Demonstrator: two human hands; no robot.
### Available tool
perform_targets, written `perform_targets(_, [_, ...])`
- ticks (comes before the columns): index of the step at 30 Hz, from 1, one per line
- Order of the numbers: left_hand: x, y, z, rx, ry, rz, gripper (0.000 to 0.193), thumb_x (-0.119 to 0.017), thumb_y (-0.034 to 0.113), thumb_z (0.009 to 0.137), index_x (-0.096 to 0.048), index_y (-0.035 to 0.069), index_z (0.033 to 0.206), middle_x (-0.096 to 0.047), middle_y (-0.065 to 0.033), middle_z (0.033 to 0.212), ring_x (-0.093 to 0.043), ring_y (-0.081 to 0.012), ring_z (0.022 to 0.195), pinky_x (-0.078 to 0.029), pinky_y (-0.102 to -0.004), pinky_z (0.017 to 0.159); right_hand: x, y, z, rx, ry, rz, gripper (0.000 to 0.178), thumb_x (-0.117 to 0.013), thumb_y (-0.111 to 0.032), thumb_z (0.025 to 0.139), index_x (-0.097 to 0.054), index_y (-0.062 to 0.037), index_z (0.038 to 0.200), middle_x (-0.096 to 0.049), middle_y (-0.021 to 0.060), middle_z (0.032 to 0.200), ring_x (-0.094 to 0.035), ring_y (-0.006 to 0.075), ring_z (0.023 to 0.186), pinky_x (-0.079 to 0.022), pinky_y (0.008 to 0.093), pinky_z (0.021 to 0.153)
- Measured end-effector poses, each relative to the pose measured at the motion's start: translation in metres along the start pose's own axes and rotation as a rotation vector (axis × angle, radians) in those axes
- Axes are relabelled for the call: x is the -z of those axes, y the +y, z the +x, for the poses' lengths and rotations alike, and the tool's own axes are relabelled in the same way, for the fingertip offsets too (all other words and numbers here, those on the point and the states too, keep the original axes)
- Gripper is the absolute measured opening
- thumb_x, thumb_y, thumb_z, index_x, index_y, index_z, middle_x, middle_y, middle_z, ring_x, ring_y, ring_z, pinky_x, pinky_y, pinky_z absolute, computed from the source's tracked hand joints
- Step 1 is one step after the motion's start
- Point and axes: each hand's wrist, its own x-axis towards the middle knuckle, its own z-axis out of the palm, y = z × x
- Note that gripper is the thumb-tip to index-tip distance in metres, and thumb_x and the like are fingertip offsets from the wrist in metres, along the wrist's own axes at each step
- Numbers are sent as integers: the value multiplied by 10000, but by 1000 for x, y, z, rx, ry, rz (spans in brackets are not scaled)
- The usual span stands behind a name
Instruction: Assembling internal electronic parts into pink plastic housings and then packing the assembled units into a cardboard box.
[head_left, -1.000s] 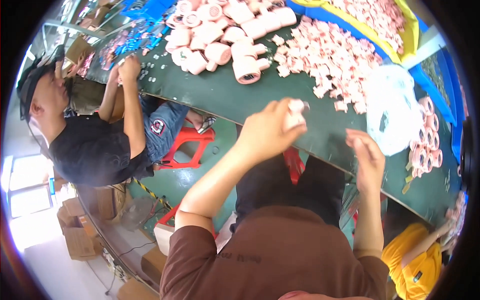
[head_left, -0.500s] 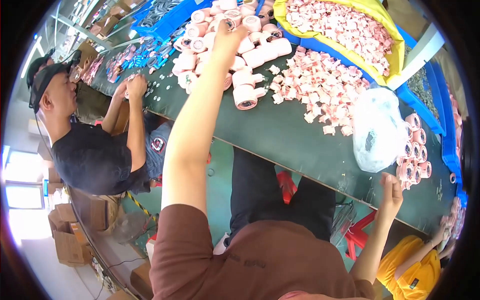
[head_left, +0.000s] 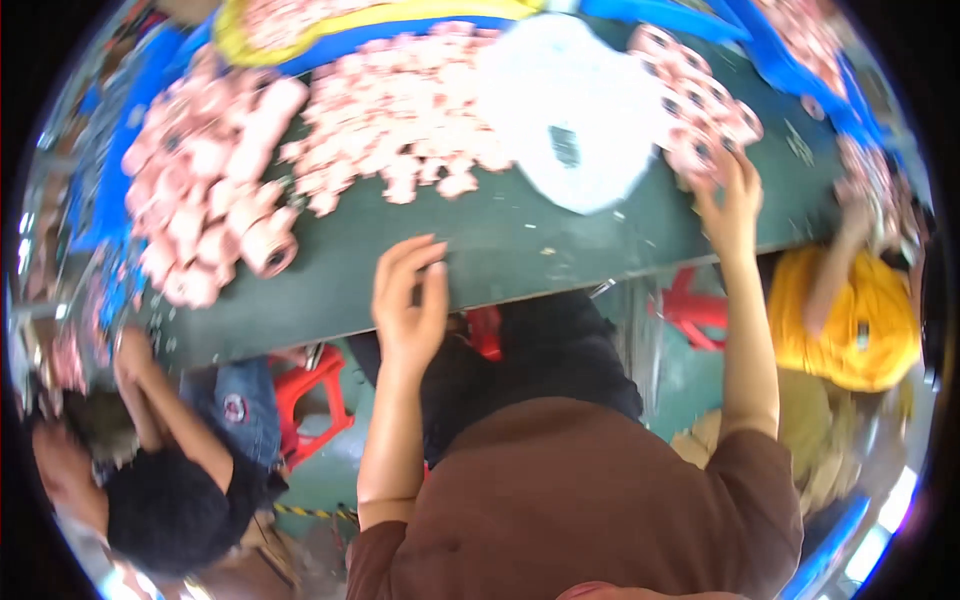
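Note:
My left hand [head_left: 408,300] hovers over the near edge of the dark green table [head_left: 480,235], fingers apart and nothing visible in them. At the right, my right hand [head_left: 734,208] reaches to the near end of a block of pink round housings [head_left: 692,98] with dark round centres. Its thumb and fingers are spread beside the nearest one; blur hides whether they touch it. Left of that block lies a whitish plastic bag [head_left: 575,110]. A heap of small pink plastic pieces [head_left: 400,110] spreads across the middle. Larger pink cylindrical housings [head_left: 205,180] are piled at the left.
A yellow-lined bin [head_left: 240,40] of pink pieces stands at the back, with blue trays [head_left: 770,50] to the right. One co-worker in black [head_left: 170,505] sits at the left, another in yellow [head_left: 845,320] at the right. Red stools [head_left: 310,400] stand below the table.
My view has swung to the right. The left hand has come back from the pile of housings to the table's near edge. My right hand has moved up to the block of housings, its fingers spreading.

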Motion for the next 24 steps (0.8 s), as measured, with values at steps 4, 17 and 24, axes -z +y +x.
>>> perform_targets(4, [-3, 5, 4, -24, -34, 55, 165, -610, -30, 897, -693, 27, 1028, -644, -139, 1075, -624, -239, 966, -509, -306, 809, 10, -19, 12, -179, -99, 45, 545, -801, -234, 798, -581, -94, 1277, -493, 215, 1288, -517, 389, 1161, -479, 408, 953])
perform_targets(17, [-9, 1, 4, -80, -63, 82, 131, -607, -9, 912, -690, 2, 1013, -654, -126, 1036, -627, -188, 898, -508, -275, 744, 4, 1, 34, -346, -42, 376, 724, -879, -415, 658, -606, -83, 1241, -571, 153, 1242, -556, 301, 1135, -452, 423, 982])
perform_targets(24, [-3, 17, 6, 117, -155, -145, 181, -624, 16, 910, -686, 19, 1080, -631, -112, 1105, -616, -158, 909, -501, -265, 797, 39, -118, 22, 36, -150, 722, 680, -853, -128, 714, -520, -49, 1301, -578, 94, 1263, -544, 223, 1175, -448, 330, 991])
